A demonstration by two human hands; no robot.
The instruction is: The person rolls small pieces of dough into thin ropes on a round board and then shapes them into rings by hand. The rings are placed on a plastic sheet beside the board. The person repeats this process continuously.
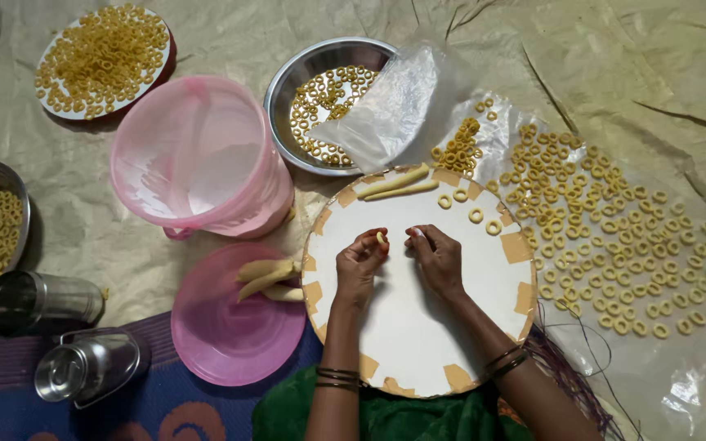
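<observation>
- While both hands work over the round white cardboard board, a dough ring seems mid-shaping; next comes joining its ends, I judge.
- The left hand curls, fingertips pinched on a small yellow dough piece.
- The right hand lies palm-down beside it, fingers together on the board.
</observation>
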